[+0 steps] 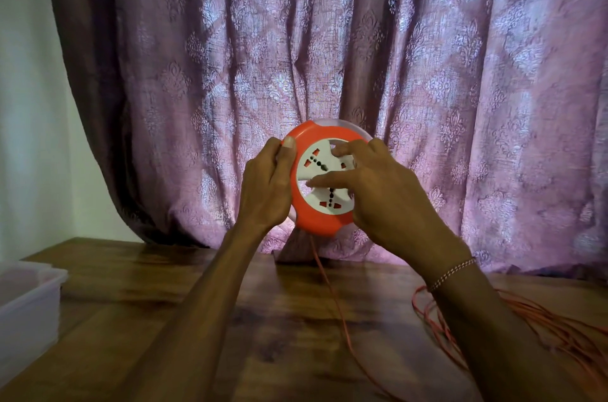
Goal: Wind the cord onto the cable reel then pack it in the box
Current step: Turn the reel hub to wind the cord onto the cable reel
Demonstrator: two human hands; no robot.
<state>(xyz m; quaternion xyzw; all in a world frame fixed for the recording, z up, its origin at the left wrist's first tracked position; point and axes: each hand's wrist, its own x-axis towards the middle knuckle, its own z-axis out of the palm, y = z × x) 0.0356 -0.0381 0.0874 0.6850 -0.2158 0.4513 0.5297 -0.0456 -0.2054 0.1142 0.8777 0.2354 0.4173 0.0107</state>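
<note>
I hold a round orange cable reel (316, 220) with a white socket face upright in the air above the table. My left hand (268, 186) grips its left rim, thumb on the front edge. My right hand (378, 191) lies over the white centre, fingers spread on the socket face and a fingertip in a recess near the top. A thin orange cord (332, 296) hangs from the reel's bottom down to the table and runs to a loose tangle of cord (543, 322) at the right.
A translucent plastic box (26, 309) stands at the table's left edge. The wooden table (148, 296) extends under my arms. A purple patterned curtain (329, 56) hangs right behind the reel, and a pale wall is at the far left.
</note>
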